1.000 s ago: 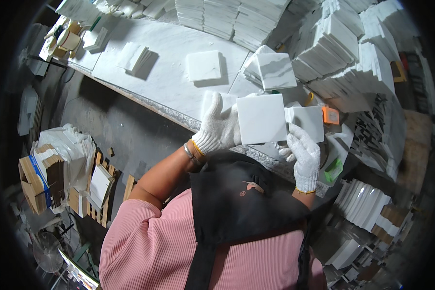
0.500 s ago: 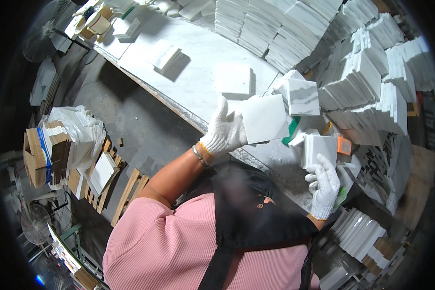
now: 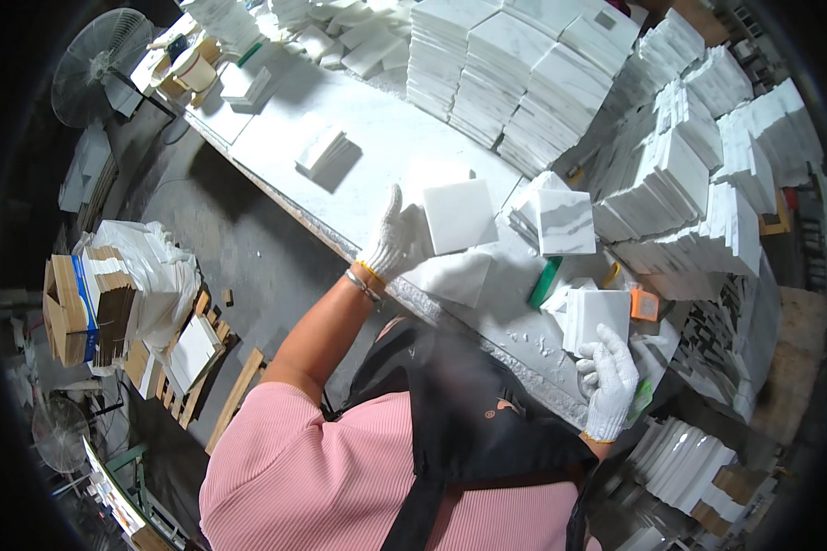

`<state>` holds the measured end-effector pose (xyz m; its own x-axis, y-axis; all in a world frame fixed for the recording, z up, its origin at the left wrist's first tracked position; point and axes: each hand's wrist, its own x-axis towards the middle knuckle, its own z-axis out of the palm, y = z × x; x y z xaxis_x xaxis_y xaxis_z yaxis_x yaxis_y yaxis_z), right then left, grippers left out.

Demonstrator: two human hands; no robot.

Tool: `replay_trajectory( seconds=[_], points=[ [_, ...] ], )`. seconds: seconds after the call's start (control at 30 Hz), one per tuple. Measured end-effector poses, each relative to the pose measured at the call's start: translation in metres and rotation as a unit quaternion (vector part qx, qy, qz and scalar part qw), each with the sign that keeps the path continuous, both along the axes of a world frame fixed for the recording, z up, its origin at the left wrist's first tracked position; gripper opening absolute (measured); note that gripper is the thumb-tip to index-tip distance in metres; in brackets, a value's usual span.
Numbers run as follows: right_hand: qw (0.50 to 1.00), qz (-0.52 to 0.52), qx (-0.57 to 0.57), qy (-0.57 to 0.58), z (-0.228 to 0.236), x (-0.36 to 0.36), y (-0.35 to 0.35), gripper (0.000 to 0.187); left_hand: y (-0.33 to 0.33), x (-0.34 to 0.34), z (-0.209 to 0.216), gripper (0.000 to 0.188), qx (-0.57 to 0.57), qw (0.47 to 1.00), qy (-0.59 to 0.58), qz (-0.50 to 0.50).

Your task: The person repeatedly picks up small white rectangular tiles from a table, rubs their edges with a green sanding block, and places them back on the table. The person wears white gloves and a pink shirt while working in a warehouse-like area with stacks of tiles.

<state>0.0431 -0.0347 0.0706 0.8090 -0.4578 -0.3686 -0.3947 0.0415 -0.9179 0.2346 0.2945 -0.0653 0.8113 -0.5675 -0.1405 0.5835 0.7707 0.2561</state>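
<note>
White table (image 3: pixel 377 138) is seen running diag. from upper L to lower R, w/ tall stacks (image 3: pixel 524 69) of marble tiles lined up along its far side. Approx. in the middle, the tile (image 3: pixel 459 216) is seen above the tabletop, just R of the L hand (image 3: pixel 395 243); whether it's resting on anything can't be told. It's approx. square, so no long axis; face is turned up, far edge slanted slightly up to the R, side edges leaned a bit L. Plain white, smooth, w/ crisp corners. L hand is gloved, thumb spread well clear, fingers partly hidden by the tile's L edge; whether it's gripped can't be told. R hand (image 3: pixel 608 376), also gloved, is half curled, tips at the near edge of a short stack (image 3: pixel 599 317); firmness of hold can't be told. Veined tile (image 3: pixel 565 220) is seen btwn. Green bar (image 3: pixel 546 281) and orange block (image 3: pixel 644 304) are placed nr the short stack.
</note>
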Motion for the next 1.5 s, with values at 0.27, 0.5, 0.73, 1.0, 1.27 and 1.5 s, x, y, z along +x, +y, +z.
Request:
replay_trajectory(
  seconds=[0.27,0.5,0.73,1.0,1.27,1.5],
  points=[
    [1.0,0.008,-0.026,-0.009,0.0,-0.006,-0.001,0.033,0.026,0.062,-0.024,0.106,0.146,0.988,0.039,-0.026],
    [0.999,0.017,-0.045,-0.02,-0.005,-0.014,-0.007,0.034,0.028,0.084,-0.045,0.089,0.317,0.948,-0.036,-0.008],
    [0.999,-0.027,-0.036,-0.025,0.003,-0.018,-0.012,0.034,0.024,0.059,0.02,0.075,0.581,0.797,-0.131,0.102],
    [0.881,0.102,-0.461,-0.038,-0.018,0.017,-0.023,0.068,0.049,-0.019,0.034,0.058,0.552,0.83,-0.083,-0.023],
    [0.781,0.175,-0.595,0.075,-0.037,0.038,-0.019,0.092,-0.01,-0.082,0.047,0.062,0.446,0.838,-0.152,-0.275],
    [0.771,0.182,-0.607,0.06,-0.029,0.041,-0.018,0.094,-0.058,-0.083,0.07,0.056,0.367,0.845,-0.218,-0.322]
  ],
)
